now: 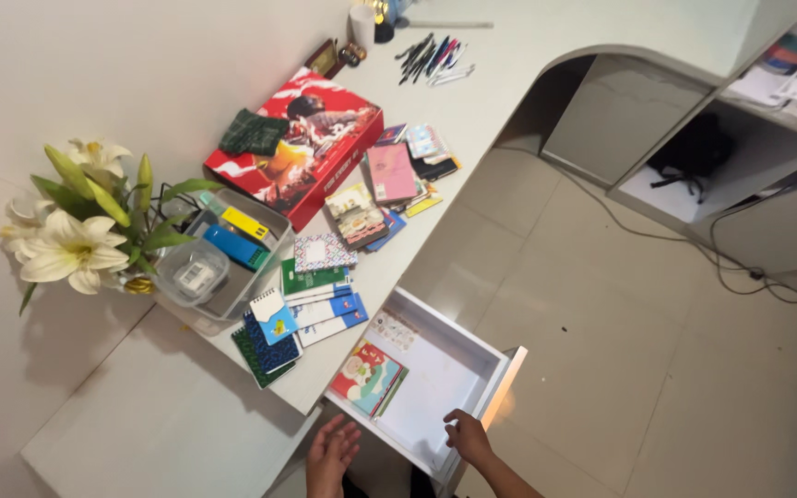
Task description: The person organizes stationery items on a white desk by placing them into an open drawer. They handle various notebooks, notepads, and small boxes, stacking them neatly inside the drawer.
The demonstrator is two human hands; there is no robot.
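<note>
An open white drawer (472, 355) juts out from under the tabletop (500, 101), just ahead of both hands. Inside it lies a colourful booklet (368, 376) in the far-left corner from the hands, with a pale printed sheet (394, 329) beyond it — the remaining floor of the drawer is bare white. Farther out on the tabletop, a clear plastic bin (269, 242) holds a blue box (234, 247), a yellow box (245, 223) and a small lidded tub (194, 274).

The right hand (468, 435) reaches forward with fingers curled over the drawer's near rim, touching it without clasping anything else. The left hand (332, 454) hovers open, palm up, fingers loosely spread, holding nothing, just beside the drawer's left wall. The booklet sits just beyond the left hand and across the drawer from the right
</note>
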